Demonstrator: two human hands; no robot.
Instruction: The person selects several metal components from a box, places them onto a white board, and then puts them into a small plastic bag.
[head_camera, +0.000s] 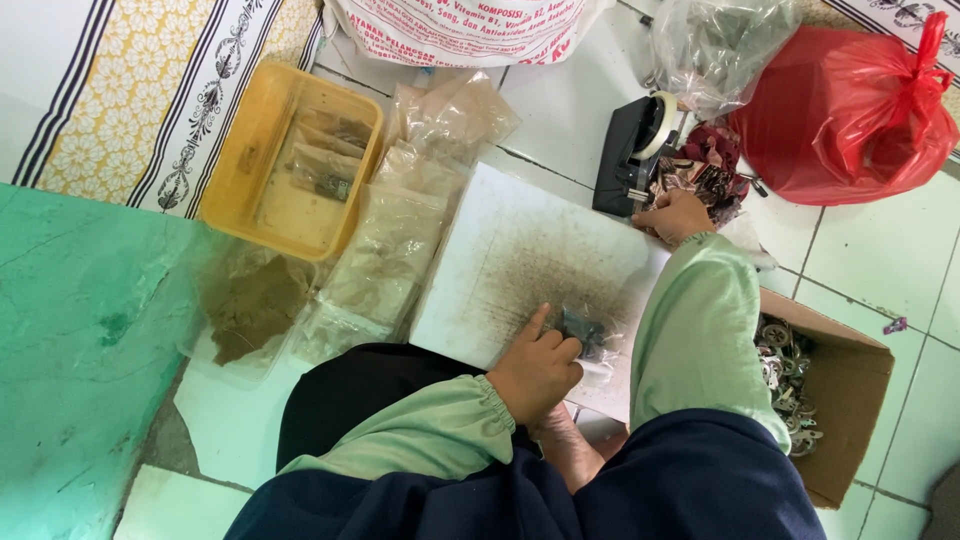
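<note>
Single head-worn view, steeply downward and close over white board on tiled floor

The person wears pale green sleeves with gathered elastic cuffs, over dark navy and black clothing.

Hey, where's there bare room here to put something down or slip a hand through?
The white board is bare along its top left, between the clear powder bags and the tape dispenser. Floor tile is open below the red bag, above the cardboard box. It is crowded around the right hand and the left hand.
</note>
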